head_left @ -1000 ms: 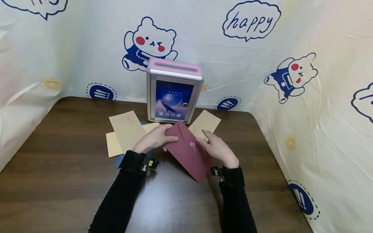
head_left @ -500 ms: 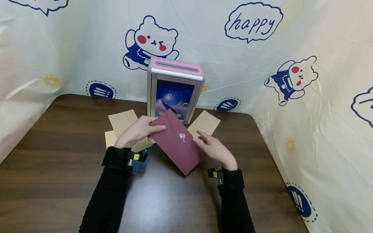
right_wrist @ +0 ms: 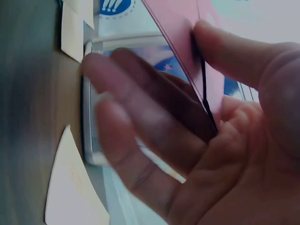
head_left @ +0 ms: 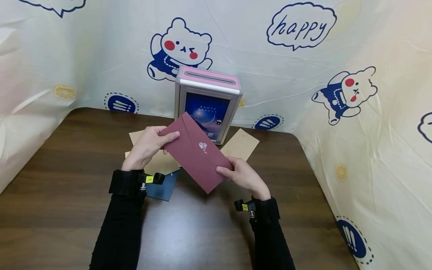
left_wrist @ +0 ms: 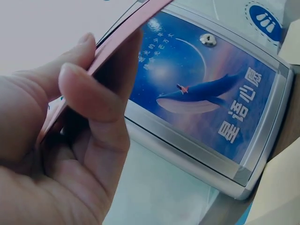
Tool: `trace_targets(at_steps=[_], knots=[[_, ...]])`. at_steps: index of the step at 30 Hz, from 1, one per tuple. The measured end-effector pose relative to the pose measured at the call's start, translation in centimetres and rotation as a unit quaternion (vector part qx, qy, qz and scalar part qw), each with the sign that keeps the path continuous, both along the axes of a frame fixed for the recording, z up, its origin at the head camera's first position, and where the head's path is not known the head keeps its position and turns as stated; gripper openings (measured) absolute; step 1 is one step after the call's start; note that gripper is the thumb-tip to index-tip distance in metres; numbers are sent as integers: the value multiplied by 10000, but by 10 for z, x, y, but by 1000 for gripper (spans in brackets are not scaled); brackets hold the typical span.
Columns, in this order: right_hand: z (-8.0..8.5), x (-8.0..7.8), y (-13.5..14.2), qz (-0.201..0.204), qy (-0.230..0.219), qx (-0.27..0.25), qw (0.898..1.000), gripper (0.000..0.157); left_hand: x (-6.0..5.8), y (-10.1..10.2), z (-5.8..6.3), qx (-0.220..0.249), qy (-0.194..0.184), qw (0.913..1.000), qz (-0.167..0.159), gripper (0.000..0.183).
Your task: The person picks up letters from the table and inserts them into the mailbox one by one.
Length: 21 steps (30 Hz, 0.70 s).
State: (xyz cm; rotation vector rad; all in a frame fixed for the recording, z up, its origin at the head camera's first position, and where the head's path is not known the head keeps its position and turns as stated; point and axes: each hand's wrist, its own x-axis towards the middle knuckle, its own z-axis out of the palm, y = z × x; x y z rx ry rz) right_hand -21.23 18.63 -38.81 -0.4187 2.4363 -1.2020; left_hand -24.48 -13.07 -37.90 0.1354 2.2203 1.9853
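Note:
A dark red envelope [head_left: 194, 155] with a small silver flower print is held up over the table, tilted, in front of the box. My left hand [head_left: 148, 144] pinches its upper left edge, thumb on the near face and fingers behind. At the lower right edge my right hand [head_left: 244, 174] grips it, thumb in front and the other fingers behind. The right wrist view shows the envelope [right_wrist: 187, 51] between thumb and fingers. Behind it stands a silver box [head_left: 233, 108] with a pink slotted top and a blue whale picture, partly covered by the envelope.
Cream envelopes [head_left: 162, 163] and a blue envelope [head_left: 163, 187] overlap on the brown table [head_left: 67, 180], beneath and beside the left hand. Another cream envelope [head_left: 241, 144] lies right of the box. A printed cloth [head_left: 287, 82] hangs behind and around the table.
The red envelope has risen and shifted left with my left hand. My right hand, earlier with fingers extended at its edge, now grips its lower right side.

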Motion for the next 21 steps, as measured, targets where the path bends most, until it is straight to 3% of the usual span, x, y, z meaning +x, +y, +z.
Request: trace_targets(at_steps=[6, 12, 21], knots=[[1, -3, -8, -123, -498, -827, 9953, 30, -4, 5, 7, 755, 58, 9945, 726, 46], [0, -5, -13, -223, -521, -1403, 9885, 28, -3, 11, 14, 1931, 374, 9735, 1169, 40], [-7, -1, -15, -191, -500, -1923, 9799, 29, 9, 22, 13, 2466, 685, 9550, 1498, 34]])
